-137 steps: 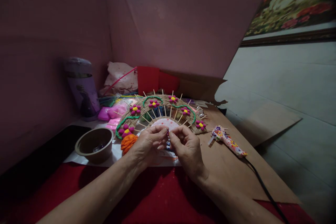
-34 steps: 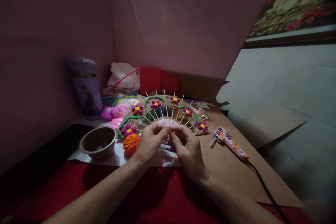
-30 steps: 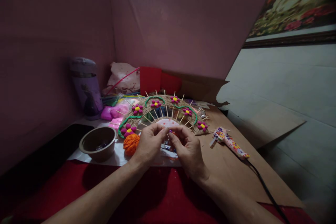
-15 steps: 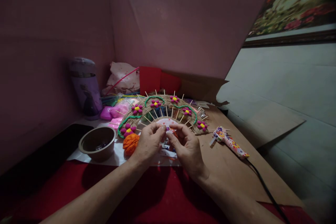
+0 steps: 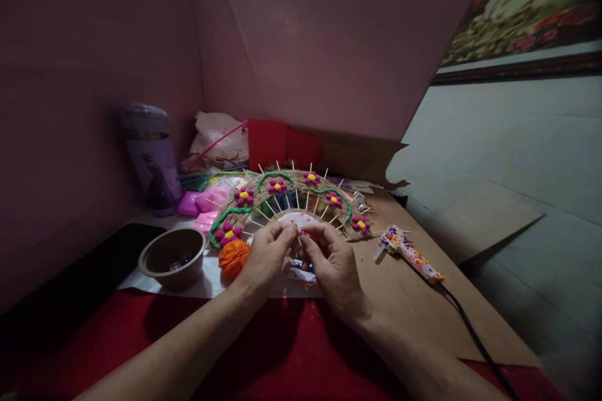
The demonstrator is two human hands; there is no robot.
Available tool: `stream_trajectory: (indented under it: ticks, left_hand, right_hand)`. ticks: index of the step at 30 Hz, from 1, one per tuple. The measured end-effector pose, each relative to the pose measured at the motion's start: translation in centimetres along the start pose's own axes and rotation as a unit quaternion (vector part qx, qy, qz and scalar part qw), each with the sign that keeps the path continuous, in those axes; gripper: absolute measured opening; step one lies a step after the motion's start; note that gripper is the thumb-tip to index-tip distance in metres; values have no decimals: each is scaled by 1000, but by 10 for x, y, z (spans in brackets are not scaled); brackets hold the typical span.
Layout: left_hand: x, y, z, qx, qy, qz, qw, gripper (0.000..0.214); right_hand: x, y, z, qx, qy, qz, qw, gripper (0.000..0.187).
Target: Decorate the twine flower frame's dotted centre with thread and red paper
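Note:
My left hand (image 5: 269, 255) and my right hand (image 5: 337, 268) meet fingertip to fingertip in front of the woven fan shape. A small purple bead (image 5: 303, 233) shows at the right fingertips, pinched there. The left thumb and forefinger are pressed together; what they hold is too small to make out. Behind them stands a semicircular twine weaving (image 5: 296, 183) on wooden sticks, with magenta-and-yellow flowers and green cord on it. An orange yarn ball (image 5: 234, 258) lies beside the left wrist. Left of that, a brown bowl (image 5: 149, 263) contains small dark shiny pieces.
A flower-patterned glue gun (image 5: 414, 255) with a black cord lies on the cardboard (image 5: 404, 307) at right. A purple tumbler (image 5: 153, 166) stands back left, near pink packets (image 5: 211, 198). Red cloth (image 5: 226, 351) covers the front; pink panels rise behind.
The purple bead has shifted slightly down and to the right, closer into the right fingertips. Both hands stay almost in place.

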State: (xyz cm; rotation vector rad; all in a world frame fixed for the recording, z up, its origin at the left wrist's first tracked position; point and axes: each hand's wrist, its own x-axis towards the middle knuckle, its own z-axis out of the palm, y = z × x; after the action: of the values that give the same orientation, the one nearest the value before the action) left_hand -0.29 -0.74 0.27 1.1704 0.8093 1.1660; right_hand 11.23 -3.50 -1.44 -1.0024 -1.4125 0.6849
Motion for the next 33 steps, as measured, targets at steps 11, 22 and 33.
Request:
stream_trajectory:
  ticks: [11, 22, 33]
  left_hand:
    - [1, -2, -2, 59, 22, 38, 997, 24]
    - [0, 2, 2, 70, 16, 52, 996, 28]
    - [3, -1, 0, -35, 13, 5, 999, 33]
  right_hand:
    - [1, 2, -2, -31, -1, -8, 999, 13]
    - [1, 2, -1, -17, -11, -15, 1000, 12]
    - [1, -2, -1, -30, 1, 0, 1000, 9]
